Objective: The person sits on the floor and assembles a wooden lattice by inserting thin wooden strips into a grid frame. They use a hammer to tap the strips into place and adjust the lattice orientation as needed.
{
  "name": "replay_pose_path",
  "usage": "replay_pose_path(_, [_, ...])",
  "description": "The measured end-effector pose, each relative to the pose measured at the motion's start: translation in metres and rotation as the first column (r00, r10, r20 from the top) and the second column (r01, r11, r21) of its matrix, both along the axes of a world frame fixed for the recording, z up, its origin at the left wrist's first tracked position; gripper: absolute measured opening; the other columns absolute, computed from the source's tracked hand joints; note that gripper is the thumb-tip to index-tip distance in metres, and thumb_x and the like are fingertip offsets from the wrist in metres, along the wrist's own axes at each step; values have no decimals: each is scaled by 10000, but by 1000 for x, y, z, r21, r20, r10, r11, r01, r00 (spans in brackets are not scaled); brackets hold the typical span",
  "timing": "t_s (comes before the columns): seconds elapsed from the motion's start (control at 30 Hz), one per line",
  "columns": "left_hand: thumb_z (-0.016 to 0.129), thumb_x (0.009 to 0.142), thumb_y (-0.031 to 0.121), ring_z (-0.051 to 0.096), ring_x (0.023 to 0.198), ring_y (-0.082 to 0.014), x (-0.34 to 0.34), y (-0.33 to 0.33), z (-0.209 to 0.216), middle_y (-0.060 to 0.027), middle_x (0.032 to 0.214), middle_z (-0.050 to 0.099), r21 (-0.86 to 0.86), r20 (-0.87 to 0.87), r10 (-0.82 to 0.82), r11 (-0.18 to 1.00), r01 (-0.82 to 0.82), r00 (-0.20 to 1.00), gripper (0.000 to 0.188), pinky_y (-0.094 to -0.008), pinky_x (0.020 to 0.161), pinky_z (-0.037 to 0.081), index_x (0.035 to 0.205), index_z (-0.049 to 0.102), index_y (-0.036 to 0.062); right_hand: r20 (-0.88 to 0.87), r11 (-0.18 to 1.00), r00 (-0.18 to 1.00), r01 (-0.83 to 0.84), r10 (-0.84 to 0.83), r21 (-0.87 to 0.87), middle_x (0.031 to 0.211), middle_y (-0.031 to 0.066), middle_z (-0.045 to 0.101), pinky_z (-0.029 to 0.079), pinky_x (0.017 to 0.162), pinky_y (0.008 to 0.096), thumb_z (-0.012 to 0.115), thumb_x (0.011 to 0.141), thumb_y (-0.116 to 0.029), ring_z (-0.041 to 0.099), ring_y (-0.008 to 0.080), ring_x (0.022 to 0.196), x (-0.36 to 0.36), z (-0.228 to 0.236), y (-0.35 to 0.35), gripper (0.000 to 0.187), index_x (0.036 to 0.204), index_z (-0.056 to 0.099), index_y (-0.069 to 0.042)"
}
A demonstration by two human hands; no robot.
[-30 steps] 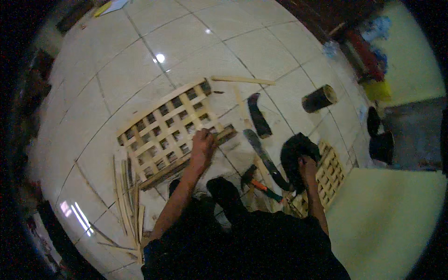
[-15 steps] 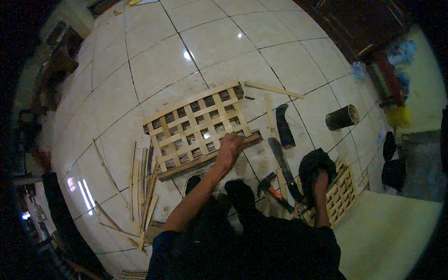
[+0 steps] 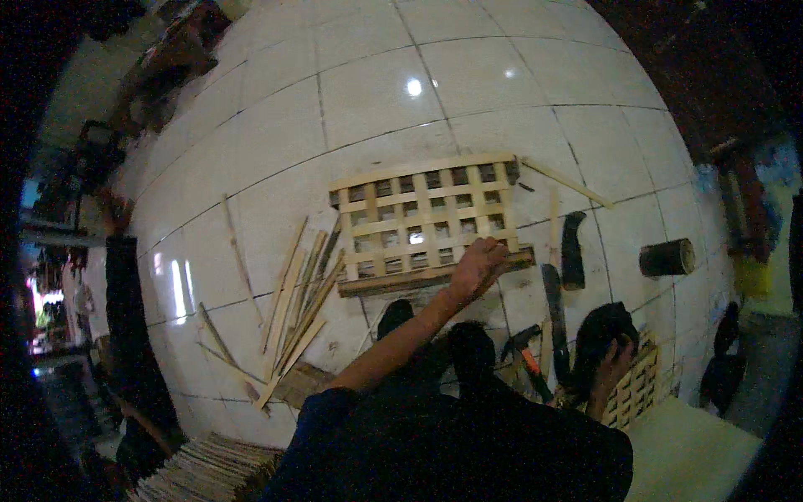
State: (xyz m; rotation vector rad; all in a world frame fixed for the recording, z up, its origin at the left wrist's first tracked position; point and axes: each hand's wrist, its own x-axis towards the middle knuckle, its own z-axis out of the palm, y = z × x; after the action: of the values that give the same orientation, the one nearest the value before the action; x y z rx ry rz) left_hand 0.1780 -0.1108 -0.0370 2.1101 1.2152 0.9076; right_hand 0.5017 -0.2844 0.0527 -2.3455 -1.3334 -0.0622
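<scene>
In front of me lies a lattice of crossed pale wood strips (image 3: 435, 205), nailed or laid over darker bars; how they are fixed is too small to tell. My left hand (image 3: 481, 266) is closed at its near right corner, fingertips pinching a strip end against the near bar. Off to the right, my right hand (image 3: 616, 361) is against a crumpled black bag (image 3: 604, 330), fingers bent together; whatever they hold is hidden. Beside the bag lie a claw hammer (image 3: 529, 360) with an orange-and-black handle and a long dark blade (image 3: 554, 314).
Loose strips (image 3: 293, 293) are scattered at the left. A dark curved blade (image 3: 574, 251) and a short log (image 3: 667, 257) lie at the right. Another woven panel (image 3: 631, 381) sits near my right arm. A stack of strips (image 3: 209, 464) and another person's dark sleeve (image 3: 125, 293) are at left.
My view has swung, so the scene sits further right. The right hand has drawn back from inside the bag, and its fingers show now. The left hand stays at the lattice corner.
</scene>
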Motion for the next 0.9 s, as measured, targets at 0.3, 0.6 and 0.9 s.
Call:
replay_pose_path(0.3, [690, 805, 228, 551, 896, -359, -4, 1, 20, -156, 969, 565, 1, 17, -9, 1000, 9, 1000, 316, -451, 785, 481, 1059, 609, 58, -545, 935, 771, -348, 329, 72, 1025, 134, 661, 504, 795, 309, 596, 937, -175, 647, 198, 915, -69, -5, 74, 257, 1109, 627, 13])
replay_pose_path(0.6, [663, 779, 123, 544, 914, -332, 5, -3, 9, -132, 977, 541, 81, -131, 45, 996, -35, 990, 235, -427, 800, 464, 984, 577, 46, -490, 880, 742, -458, 457, 126, 912, 143, 666, 510, 744, 361, 591, 919, -197, 645, 247, 817, -123, -5, 131, 248, 1087, 628, -19])
replay_pose_path(0.9, [689, 771, 135, 554, 922, -332, -2, -2, 15, -122, 966, 548, 25, -159, 11, 1000, -7, 987, 312, -425, 783, 484, 1056, 590, 56, -495, 834, 707, -548, 505, 67, 944, 151, 660, 506, 753, 370, 544, 946, -219, 644, 284, 839, -152, -6, 150, 244, 1050, 632, -17])
